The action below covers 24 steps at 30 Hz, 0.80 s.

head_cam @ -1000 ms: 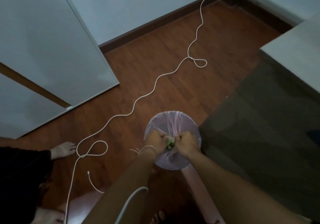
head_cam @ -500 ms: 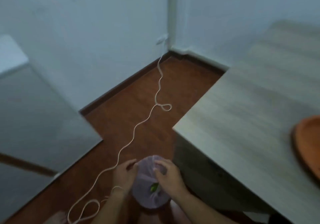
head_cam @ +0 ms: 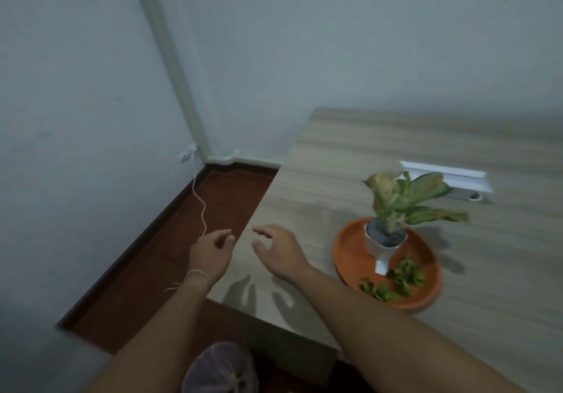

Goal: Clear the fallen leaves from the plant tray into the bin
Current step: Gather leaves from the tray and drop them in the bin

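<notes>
I see pale blue-grey walls point(head_cam: 76, 103) meeting in a corner at upper left of the frame, with a white conduit point(head_cam: 170, 66) running down it. A dark skirting board point(head_cam: 134, 255) edges the reddish-brown wooden floor point(head_cam: 170, 271). A thin white cable point(head_cam: 199, 207) trails from a wall socket point(head_cam: 186, 155). The light wood-grain worktop point(head_cam: 396, 140) fills the right side. The light is dim.
</notes>
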Tool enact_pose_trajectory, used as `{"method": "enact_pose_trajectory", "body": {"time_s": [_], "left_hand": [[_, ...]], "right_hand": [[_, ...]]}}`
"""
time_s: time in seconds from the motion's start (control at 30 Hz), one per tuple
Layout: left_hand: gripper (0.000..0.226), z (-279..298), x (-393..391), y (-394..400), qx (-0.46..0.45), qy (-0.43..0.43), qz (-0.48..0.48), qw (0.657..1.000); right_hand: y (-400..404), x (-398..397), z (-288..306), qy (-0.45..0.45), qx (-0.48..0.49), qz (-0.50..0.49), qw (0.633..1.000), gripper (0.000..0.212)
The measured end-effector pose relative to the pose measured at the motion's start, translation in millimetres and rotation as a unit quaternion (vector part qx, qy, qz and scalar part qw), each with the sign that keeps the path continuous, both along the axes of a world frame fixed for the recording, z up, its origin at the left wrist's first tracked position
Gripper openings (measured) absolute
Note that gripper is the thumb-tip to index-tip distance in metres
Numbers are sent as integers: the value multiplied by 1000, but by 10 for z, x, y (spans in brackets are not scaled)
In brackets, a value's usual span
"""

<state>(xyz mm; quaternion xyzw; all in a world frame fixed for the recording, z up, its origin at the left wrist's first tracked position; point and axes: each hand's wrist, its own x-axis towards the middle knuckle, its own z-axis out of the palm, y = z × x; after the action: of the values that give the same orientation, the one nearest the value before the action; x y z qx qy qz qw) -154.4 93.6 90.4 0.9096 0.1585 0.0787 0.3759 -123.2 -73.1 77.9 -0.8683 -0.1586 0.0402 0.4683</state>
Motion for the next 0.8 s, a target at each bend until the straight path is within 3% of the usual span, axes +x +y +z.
{"method": "enact_pose_trajectory", "body": {"time_s": [0.2, 0.4, 0.57, 0.67, 0.73, 0.8], "left_hand": [[36, 270, 312, -1072, 6, 32, -155, 987], [56, -13, 499, -2009, 51, 138, -301, 942], [41, -509, 534, -2563, 121, 207, -395, 887], [22, -843, 576, -2764, 168, 221, -418, 865], [13, -975, 607, -2866, 203, 223, -418, 857], [21, -1091, 636, -2943, 238, 229, -427, 842]], "right_hand": [[-1389, 203, 134, 26, -59, -110, 992, 38], [-2392, 90, -139, 87, -135, -168, 973, 20], [-2676, 96, -596, 136, -274, -108, 946, 21], [-2629, 99, -861, 172, -310, -97, 930, 34], [-2559, 106, -979, 181, -327, -101, 922, 26], [-2514, 103, -1109, 172, -347, -114, 915, 25]]}}
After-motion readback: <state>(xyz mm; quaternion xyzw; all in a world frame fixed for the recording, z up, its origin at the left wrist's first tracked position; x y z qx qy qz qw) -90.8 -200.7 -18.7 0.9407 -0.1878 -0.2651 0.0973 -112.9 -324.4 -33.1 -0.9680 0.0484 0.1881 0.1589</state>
